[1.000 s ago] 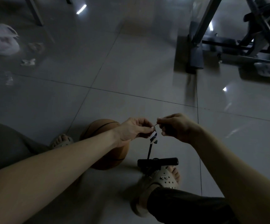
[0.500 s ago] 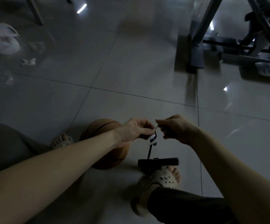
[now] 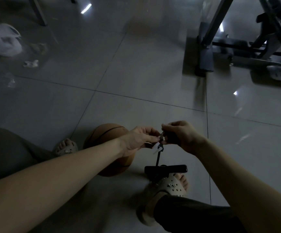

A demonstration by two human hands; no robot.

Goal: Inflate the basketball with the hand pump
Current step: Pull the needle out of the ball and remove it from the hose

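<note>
Dimly, the left hand [image 3: 139, 140] and right hand [image 3: 181, 135] meet, both pinching the hose end [image 3: 160, 146] of the hand pump [image 3: 166, 169]; any small piece between the fingertips is too dark to make out. The basketball [image 3: 106, 137] lies on the floor, partly hidden by the left wrist.

Only one view exists. The wide-angle camera sits on the person's head and faces forward and down to the tiled floor [image 3: 136, 78], close above the left hand [image 3: 139, 140] and the right hand [image 3: 182, 136].
</note>
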